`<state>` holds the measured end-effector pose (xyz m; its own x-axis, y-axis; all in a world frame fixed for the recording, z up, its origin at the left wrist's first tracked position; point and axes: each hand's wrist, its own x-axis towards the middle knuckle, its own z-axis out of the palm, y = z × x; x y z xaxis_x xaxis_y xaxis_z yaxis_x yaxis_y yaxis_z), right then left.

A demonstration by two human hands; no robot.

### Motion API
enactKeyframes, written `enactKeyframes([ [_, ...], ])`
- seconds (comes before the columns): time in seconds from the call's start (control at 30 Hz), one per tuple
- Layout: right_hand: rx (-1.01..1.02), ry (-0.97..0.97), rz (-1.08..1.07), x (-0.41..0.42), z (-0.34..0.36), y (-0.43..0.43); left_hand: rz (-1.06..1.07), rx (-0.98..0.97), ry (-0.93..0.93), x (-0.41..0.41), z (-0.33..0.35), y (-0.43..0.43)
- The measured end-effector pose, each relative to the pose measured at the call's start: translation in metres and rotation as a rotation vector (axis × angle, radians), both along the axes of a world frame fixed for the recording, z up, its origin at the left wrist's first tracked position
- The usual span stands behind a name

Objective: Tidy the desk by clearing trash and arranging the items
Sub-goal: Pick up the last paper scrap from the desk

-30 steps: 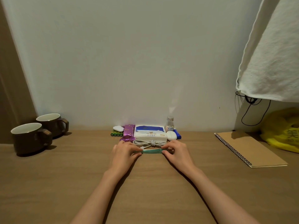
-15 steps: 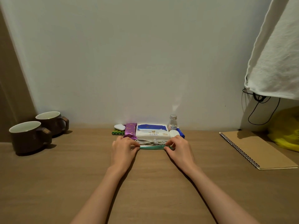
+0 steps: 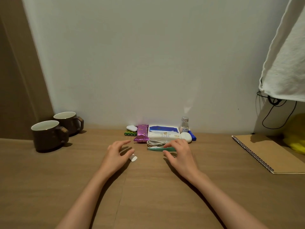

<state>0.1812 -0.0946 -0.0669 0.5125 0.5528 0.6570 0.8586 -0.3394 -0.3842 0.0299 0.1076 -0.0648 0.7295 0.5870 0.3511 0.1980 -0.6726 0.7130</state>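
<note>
At the centre of the frame, the green strip (image 3: pixel 160 149) lies flat on the wooden desk (image 3: pixel 66 187), just in front of the coiled white cable (image 3: pixel 156 143) and the tissue pack (image 3: pixel 163 133). The right hand (image 3: pixel 180 155) hovers over the strip's right end, fingers spread and loose, fingertips touching or nearly touching it, not clamped. The left hand (image 3: pixel 116 157), left of centre, is apart from the strip, fingers splayed, with a small white paper scrap (image 3: pixel 133 158) at its thumb; I cannot tell whether it grips the scrap. Two brown mugs (image 3: pixel 54 131) stand at left, a spiral notebook (image 3: pixel 270 154) at right.
</note>
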Motion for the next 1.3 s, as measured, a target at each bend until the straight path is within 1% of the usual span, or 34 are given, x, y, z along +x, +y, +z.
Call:
enactKeyframes([
  [0.07, -0.042, -0.056, 0.01, -0.005, -0.002, 0.008, -0.077, 0.006, 0.07, -0.006, 0.0, 0.004],
  [0.13, -0.106, -0.101, -0.014, -0.008, -0.004, 0.013, -0.142, 0.058, 0.151, -0.011, -0.001, 0.008],
  [0.23, -0.21, -0.065, -0.06, -0.006, -0.005, 0.016, -0.202, 0.143, 0.245, -0.016, -0.004, 0.01],
  [0.33, -0.266, 0.006, -0.092, -0.002, -0.005, 0.015, -0.236, 0.237, 0.333, -0.02, -0.002, 0.005],
  [0.43, -0.314, 0.055, -0.095, 0.001, -0.005, 0.017, -0.278, 0.284, 0.436, -0.025, 0.001, -0.001],
  [0.53, -0.334, 0.071, -0.103, 0.004, -0.007, 0.019, -0.305, 0.313, 0.43, -0.036, 0.001, -0.008],
  [0.67, -0.349, 0.074, -0.11, 0.005, -0.008, 0.019, -0.231, 0.476, 0.385, -0.053, 0.004, -0.016],
  [0.77, -0.342, 0.055, -0.115, 0.002, -0.006, 0.018, -0.213, 0.532, 0.361, -0.058, 0.006, -0.019],
  [0.83, -0.345, 0.049, -0.12, 0.001, -0.006, 0.017, -0.228, 0.498, 0.287, -0.059, 0.005, -0.022],
  [0.97, -0.36, 0.045, -0.138, 0.0, -0.007, 0.015, -0.192, 0.309, 0.115, -0.064, 0.007, -0.024],
  [1.07, -0.262, 0.003, -0.155, -0.006, -0.003, 0.013, -0.193, 0.208, 0.032, -0.068, 0.01, -0.027],
  [1.17, -0.13, -0.04, -0.145, -0.023, 0.003, 0.01, -0.166, 0.135, -0.011, -0.074, 0.013, -0.032],
  [1.23, -0.053, 0.029, -0.08, -0.046, 0.011, 0.007, -0.145, 0.103, -0.028, -0.08, 0.017, -0.037],
  [1.3, -0.005, 0.15, 0.087, -0.074, 0.026, 0.002, -0.139, 0.062, -0.056, -0.089, 0.024, -0.045],
])
